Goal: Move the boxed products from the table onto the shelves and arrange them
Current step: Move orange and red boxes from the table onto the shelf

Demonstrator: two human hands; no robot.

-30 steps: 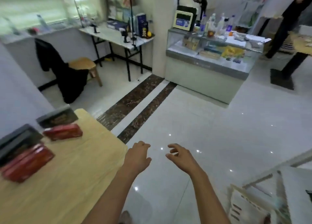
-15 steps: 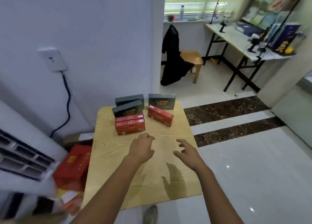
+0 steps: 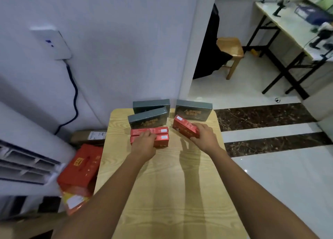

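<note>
The table is pale yellow wood with a wavy grain. On it lie red boxes with small white labels and dark grey-green boxes with gold lettering. The floor is glossy white, crossed by two dark brown marbled bands.

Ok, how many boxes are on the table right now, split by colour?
Red boxes: 3. Two lie side by side under the left hand, at and; one is under the right hand.
Dark grey-green boxes: 3, at and.
Total on the table: 6.
</note>
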